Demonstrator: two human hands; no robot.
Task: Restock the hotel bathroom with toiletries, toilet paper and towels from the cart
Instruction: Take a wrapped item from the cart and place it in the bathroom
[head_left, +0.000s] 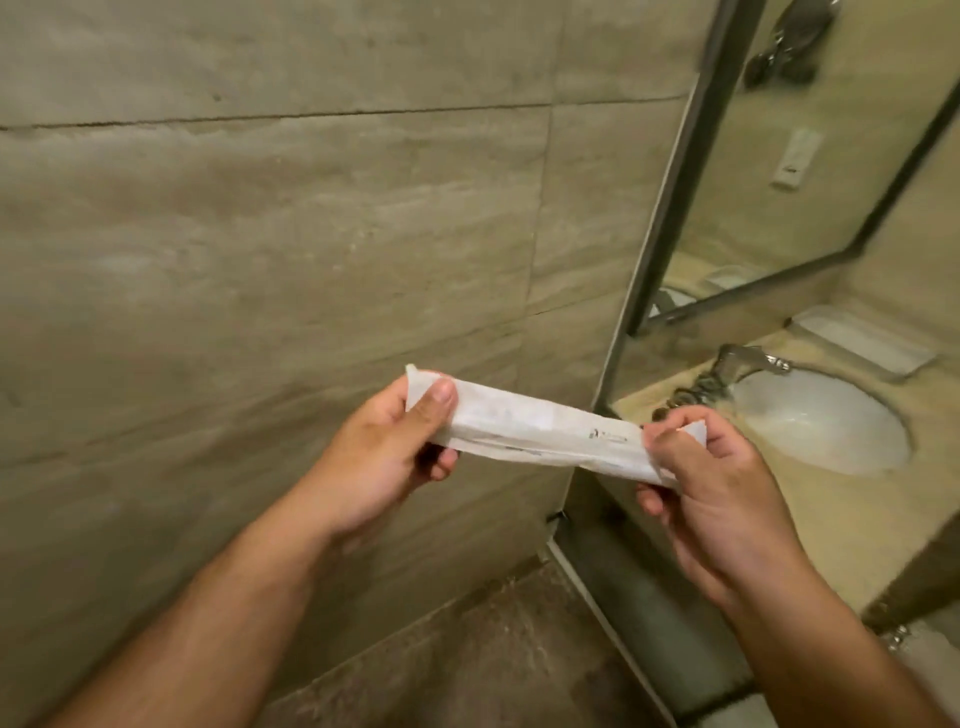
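Observation:
A long white paper toiletry packet (545, 428) with small dark print stretches level between my two hands, held in the air in front of the tiled wall. My left hand (384, 457) pinches its left end, thumb on top and fingers curled beneath. At the right end, my right hand (722, 488) grips the packet with curled fingers. What is inside the packet is hidden.
A beige stone counter (831, 509) at the right holds a white oval sink (826, 421) with a chrome faucet (743, 364) and a white tray (867, 340) behind it. A dark-framed mirror (810, 156) hangs above. The tiled wall (260, 234) fills the left.

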